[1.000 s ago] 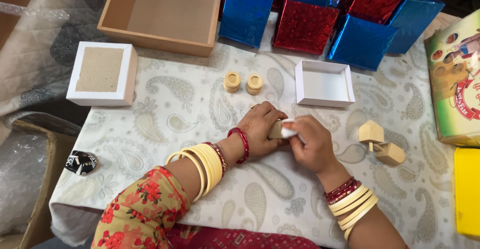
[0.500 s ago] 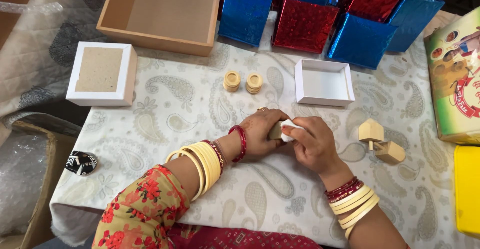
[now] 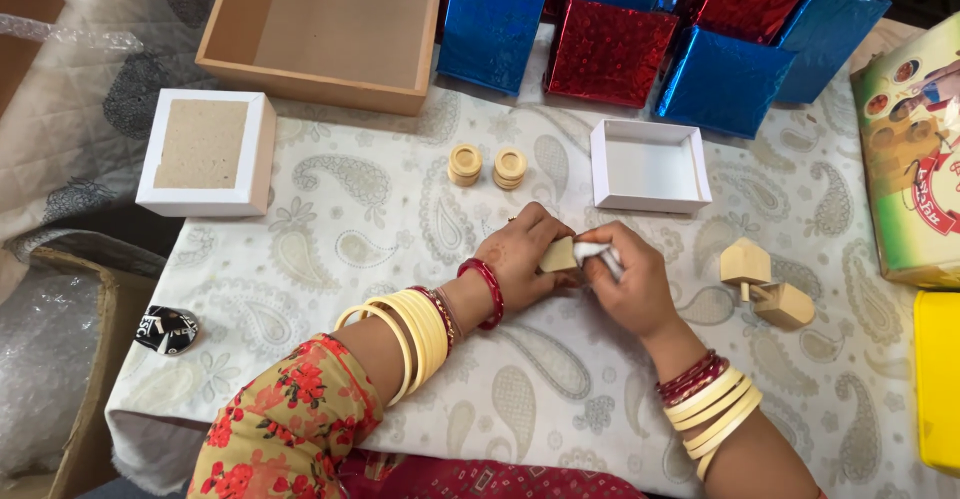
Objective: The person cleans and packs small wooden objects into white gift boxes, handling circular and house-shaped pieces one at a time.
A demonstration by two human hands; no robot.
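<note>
1. The left hand (image 3: 520, 254) is clamped on a small wooden piece (image 3: 558, 255), pinching it from the left side near the middle of the desk (image 3: 330, 259).
2. The right hand (image 3: 630, 284) is closed around a small white object (image 3: 603, 252), its tip pressed against the right side of the wooden piece; what the white object is cannot be told.
3. The two hands meet at the piece, just above the paisley-patterned cloth, both wrists ringed with cream and red bangles.
4. Just beyond the hands, two round wooden discs (image 3: 487, 166) lie side by side, close but apart.
5. An open white box (image 3: 650, 166) sits far right of the discs, empty side up.
6. To the right of the right hand, two wooden tops (image 3: 765, 281) lie touching each other.
7. At the far left, a white lid (image 3: 205, 152) with a brown cardboard inside lies near the desk's edge.
8. Farther back stand a shallow wooden tray (image 3: 325, 24) and a cluster of shiny blue and red boxes (image 3: 640, 44).
9. A small black-and-white object (image 3: 166, 329) lies at the near left corner.
</note>
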